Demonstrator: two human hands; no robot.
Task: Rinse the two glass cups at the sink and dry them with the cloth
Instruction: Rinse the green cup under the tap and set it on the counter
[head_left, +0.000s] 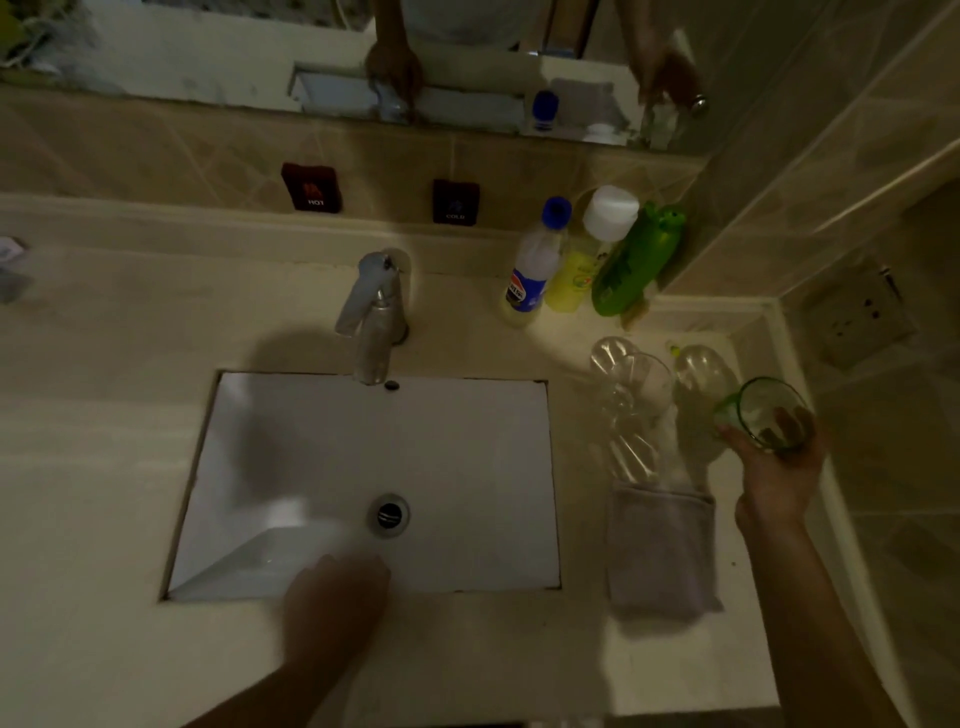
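Tabletop (130, 467) of pale stone carries a sunken white sink (467, 441) beneath the tap (371, 317), with the folded cloth (662, 551) laid just beside the sink's right edge, presumably so drying can follow rinsing without a reach. Right hand (779, 467), over the tabletop's right edge, has its fingers (787, 423) curled round a green-rimmed glass cup (763, 410), tilted and lifted off the surface, probably for carrying to the tap; the second glass cup (647, 387) stands near the back right corner among clear bottles. Left hand (332, 603) rests blurred at the sink's front edge, and whether its fingers are apart or together cannot be told.
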